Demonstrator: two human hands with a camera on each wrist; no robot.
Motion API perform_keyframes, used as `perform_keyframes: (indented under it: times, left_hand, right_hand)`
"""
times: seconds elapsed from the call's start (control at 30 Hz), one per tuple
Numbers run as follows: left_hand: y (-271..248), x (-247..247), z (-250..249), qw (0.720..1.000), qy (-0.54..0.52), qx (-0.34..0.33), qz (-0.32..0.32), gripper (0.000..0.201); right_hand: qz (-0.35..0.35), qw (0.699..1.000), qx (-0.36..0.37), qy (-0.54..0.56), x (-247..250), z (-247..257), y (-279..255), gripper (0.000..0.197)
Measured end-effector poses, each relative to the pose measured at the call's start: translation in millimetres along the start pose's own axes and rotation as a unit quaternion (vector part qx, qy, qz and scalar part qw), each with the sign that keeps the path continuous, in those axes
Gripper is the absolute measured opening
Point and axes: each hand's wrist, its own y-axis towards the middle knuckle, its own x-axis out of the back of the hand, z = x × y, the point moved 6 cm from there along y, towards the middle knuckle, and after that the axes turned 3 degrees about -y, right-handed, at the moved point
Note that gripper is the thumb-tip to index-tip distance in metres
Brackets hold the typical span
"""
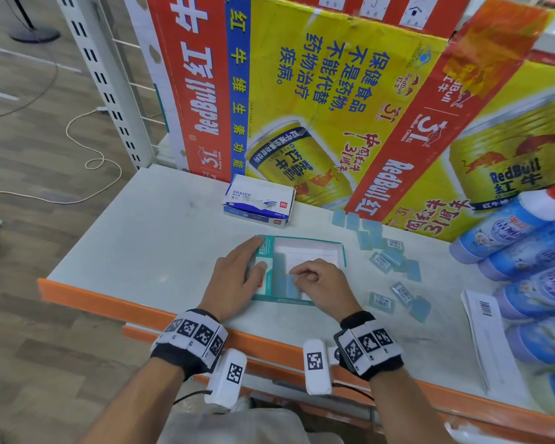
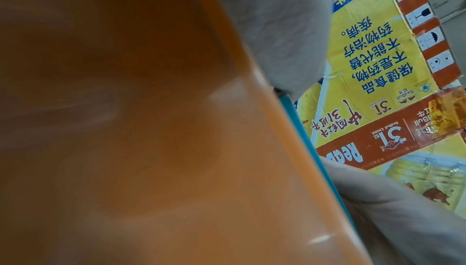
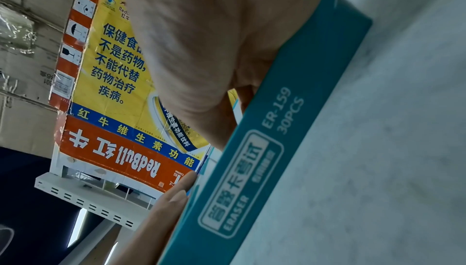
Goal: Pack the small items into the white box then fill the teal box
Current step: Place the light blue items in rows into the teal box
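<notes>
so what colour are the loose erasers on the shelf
Light translucent blue erasers, clearest in the head view.

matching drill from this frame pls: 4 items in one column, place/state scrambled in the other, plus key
Items
1. teal box
2. white eraser box
3. loose blue erasers
4. blue bottles

Place or state
A. lying on their sides at the shelf's right end
B. closed, at the back against the Red Bull carton
C. scattered on the shelf, right of the open box
D. open, under both hands, partly filled

Pairs: 1-D, 2-B, 3-C, 4-A
</notes>
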Motion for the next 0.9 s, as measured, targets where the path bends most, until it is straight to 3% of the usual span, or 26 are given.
perform_keyframes:
  times: [0.17, 0.7, 0.83, 0.9]
  left_hand:
    - [0.0, -1.2, 0.7, 1.000, 0.002, 0.002, 0.000, 0.047]
    - [0.4, -1.3, -0.4, 1.000, 0.007, 0.003, 0.004, 0.051]
    - [-0.2, -0.8, -1.5, 1.000, 0.003, 0.008, 0.010, 0.052]
    - [-0.8, -0.8, -2.0, 1.000, 0.005, 0.010, 0.012, 0.053]
  right_hand:
    - [0.001, 1.000, -0.013, 0.006, 1.7, 0.2, 0.1, 0.005]
    - [0.000, 1.000, -0.004, -0.027, 1.4, 2.7, 0.9, 0.014]
    - [-0.037, 0.995, -0.010, 0.090, 24.3, 4.4, 2.9, 0.002]
    - [-0.083, 0.988, -0.014, 0.127, 48.9, -3.2, 8.3, 0.010]
